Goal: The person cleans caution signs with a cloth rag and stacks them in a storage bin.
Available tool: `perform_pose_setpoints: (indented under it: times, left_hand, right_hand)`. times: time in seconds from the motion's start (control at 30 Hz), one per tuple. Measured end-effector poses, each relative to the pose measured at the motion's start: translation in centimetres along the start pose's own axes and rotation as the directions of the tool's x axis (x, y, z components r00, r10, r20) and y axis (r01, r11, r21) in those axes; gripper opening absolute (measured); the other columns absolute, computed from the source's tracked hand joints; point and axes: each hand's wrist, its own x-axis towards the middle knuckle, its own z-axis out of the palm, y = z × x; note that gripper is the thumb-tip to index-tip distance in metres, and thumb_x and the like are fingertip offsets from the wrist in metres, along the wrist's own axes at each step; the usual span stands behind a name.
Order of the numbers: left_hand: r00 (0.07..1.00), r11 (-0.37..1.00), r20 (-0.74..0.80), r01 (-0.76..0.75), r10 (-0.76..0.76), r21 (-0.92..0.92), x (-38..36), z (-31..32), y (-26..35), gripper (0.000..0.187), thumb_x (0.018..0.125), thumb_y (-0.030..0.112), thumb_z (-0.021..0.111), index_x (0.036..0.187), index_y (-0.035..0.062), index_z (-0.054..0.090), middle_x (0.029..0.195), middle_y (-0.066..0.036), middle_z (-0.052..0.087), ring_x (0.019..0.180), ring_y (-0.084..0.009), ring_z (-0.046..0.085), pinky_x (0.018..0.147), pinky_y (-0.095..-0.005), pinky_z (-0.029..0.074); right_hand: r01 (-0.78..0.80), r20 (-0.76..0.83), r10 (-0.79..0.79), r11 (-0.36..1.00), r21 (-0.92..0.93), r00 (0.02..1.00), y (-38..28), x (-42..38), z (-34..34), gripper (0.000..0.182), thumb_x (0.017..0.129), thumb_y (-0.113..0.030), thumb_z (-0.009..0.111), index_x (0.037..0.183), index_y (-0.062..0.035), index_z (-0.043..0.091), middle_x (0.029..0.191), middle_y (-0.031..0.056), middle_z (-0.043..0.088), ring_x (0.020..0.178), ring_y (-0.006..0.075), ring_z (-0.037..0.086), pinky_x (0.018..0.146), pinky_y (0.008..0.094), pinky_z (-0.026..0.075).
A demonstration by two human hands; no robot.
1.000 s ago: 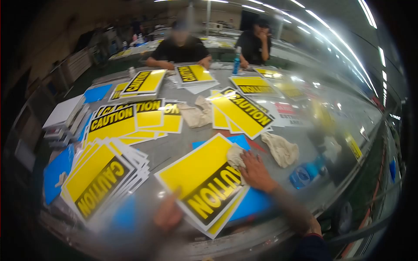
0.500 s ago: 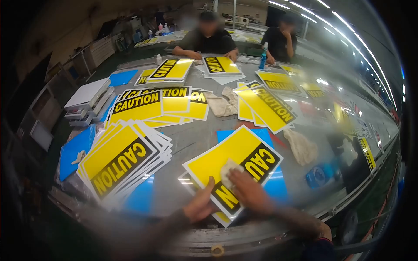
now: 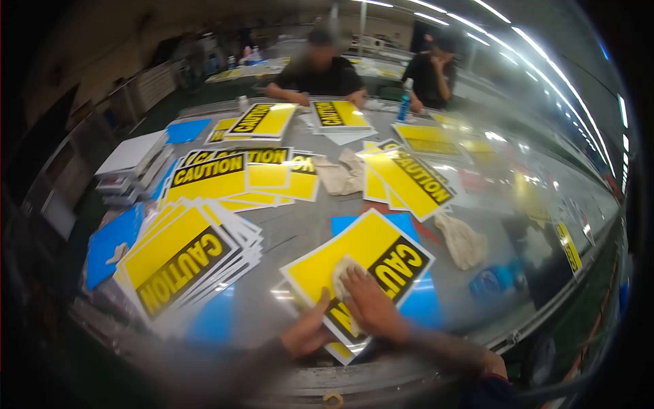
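A yellow and black CAUTION sign (image 3: pixel 327 255) lies tilted on the table in front of me. At its lower left edge is my left hand (image 3: pixel 310 332), thumb over the face and the other fingers mostly hidden beneath. My right hand (image 3: pixel 371 303) presses a pale cloth (image 3: pixel 343 274) against the sign, covering part of its lettering. Under the sign a blue sheet (image 3: pixel 424 303) shows, and the corner of another sign peeks out below.
To the left is a fanned stack of CAUTION signs (image 3: pixel 180 262). More signs (image 3: pixel 208 178) lie farther back. A loose cloth (image 3: pixel 460 240) and a blue bottle (image 3: pixel 494 278) are on the right. Two people sit across the table (image 3: pixel 272 228), near a spray bottle (image 3: pixel 405 102).
My right hand has slid the cloth slightly left and down across the sign. My left hand stays at the sign's edge. The whole view has shifted a little.
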Motion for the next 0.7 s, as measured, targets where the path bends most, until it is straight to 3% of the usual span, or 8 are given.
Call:
perform_pose_setpoints:
  times: [0.13, 0.2, 0.33, 0.43, 0.5, 0.57, 0.63, 0.7]
  left_hand:
    - [0.999, 0.999, 0.027, -0.020, 0.019, 0.039, -0.5, -0.6, 0.4, 0.059, 0.111, 0.047, 0.052, 0.157, 0.0120, 0.040, 0.148, -0.010, 0.058, 0.132, -0.0277, 0.063, 0.109, -0.0562, 0.057]
    - [0.998, 0.997, 0.010, -0.061, 0.060, 0.038, -0.7, -1.2, -0.4, 0.050, 0.111, 0.034, 0.057, 0.152, 0.0069, 0.045, 0.143, -0.013, 0.062, 0.127, -0.0290, 0.067, 0.105, -0.0542, 0.060]
    - [1.000, 1.000, -0.011, -0.001, 0.001, 0.018, -0.6, 0.0, -0.8, 0.042, 0.112, 0.021, 0.057, 0.150, 0.0032, 0.048, 0.141, -0.016, 0.063, 0.126, -0.0310, 0.068, 0.105, -0.0535, 0.060]
    - [0.993, 0.996, -0.082, -0.078, 0.082, 0.052, -0.3, -0.2, -0.8, 0.041, 0.113, 0.019, 0.055, 0.150, 0.0029, 0.047, 0.142, -0.016, 0.062, 0.128, -0.0313, 0.066, 0.106, -0.0536, 0.059]
    - [0.996, 0.996, -0.058, -0.066, 0.069, 0.054, 0.2, -0.8, -1.3, 0.041, 0.113, 0.018, 0.055, 0.150, 0.0028, 0.046, 0.142, -0.016, 0.062, 0.129, -0.0313, 0.065, 0.107, -0.0536, 0.059]
    - [0.996, 0.997, -0.074, -0.044, 0.049, 0.069, -0.3, -0.5, -1.1, 0.043, 0.112, 0.016, 0.056, 0.150, -0.0001, 0.045, 0.142, -0.017, 0.062, 0.128, -0.0316, 0.066, 0.107, -0.0517, 0.059]
    - [0.994, 0.994, -0.082, -0.062, 0.069, 0.091, 0.0, -1.0, -1.3, 0.044, 0.112, 0.015, 0.057, 0.150, -0.0015, 0.045, 0.143, -0.018, 0.061, 0.128, -0.0315, 0.066, 0.107, -0.0507, 0.060]
    - [0.995, 0.997, -0.061, -0.078, 0.078, 0.011, -0.2, 0.0, -1.3, 0.043, 0.111, 0.012, 0.056, 0.151, -0.0013, 0.044, 0.144, -0.019, 0.061, 0.127, -0.0309, 0.067, 0.105, -0.0498, 0.061]
  right_hand:
    - [0.077, 0.179, -0.110, 0.981, 0.180, 0.978, -3.1, -0.3, -2.1, 0.055, 0.108, -0.027, 0.054, 0.153, 0.0034, 0.047, 0.163, 0.0274, 0.043, 0.155, 0.0422, 0.039, 0.127, 0.0566, 0.029]
    - [-0.055, 0.130, 0.063, 0.996, -0.067, 0.989, 1.6, 0.2, -1.7, 0.055, 0.105, -0.029, 0.056, 0.154, -0.0043, 0.051, 0.161, 0.0214, 0.048, 0.152, 0.0363, 0.044, 0.123, 0.0643, 0.032]
    - [-0.381, -0.182, 0.336, 0.846, -0.374, 0.924, 15.1, -1.2, -2.4, 0.051, 0.105, -0.027, 0.054, 0.149, -0.0007, 0.055, 0.158, 0.0203, 0.053, 0.147, 0.0356, 0.050, 0.122, 0.0590, 0.033]
    - [-0.111, 0.074, 0.162, 0.884, -0.455, 0.984, 9.6, -1.9, -1.3, 0.051, 0.107, -0.028, 0.054, 0.149, -0.0002, 0.054, 0.158, 0.0217, 0.053, 0.148, 0.0359, 0.049, 0.124, 0.0555, 0.033]
    - [0.005, -0.019, -0.003, 0.989, 0.146, 1.000, 1.0, -2.9, -0.6, 0.051, 0.108, -0.029, 0.055, 0.150, -0.0009, 0.054, 0.159, 0.0222, 0.052, 0.148, 0.0356, 0.049, 0.125, 0.0546, 0.032]
    - [-0.063, 0.151, 0.046, 0.992, 0.107, 0.987, 2.0, -2.1, -3.2, 0.051, 0.107, -0.028, 0.056, 0.150, -0.0002, 0.053, 0.158, 0.0227, 0.053, 0.147, 0.0364, 0.050, 0.124, 0.0583, 0.032]
    - [-0.281, 0.032, 0.281, 0.960, 0.004, 0.959, 8.9, -1.1, -3.6, 0.051, 0.106, -0.027, 0.055, 0.150, -0.0007, 0.053, 0.156, 0.0215, 0.054, 0.146, 0.0365, 0.051, 0.123, 0.0582, 0.034]
    - [-0.240, -0.033, 0.240, 0.929, -0.280, 0.970, 11.8, -0.5, -2.5, 0.051, 0.105, -0.025, 0.055, 0.151, -0.0017, 0.053, 0.156, 0.0203, 0.054, 0.145, 0.0359, 0.051, 0.122, 0.0578, 0.034]
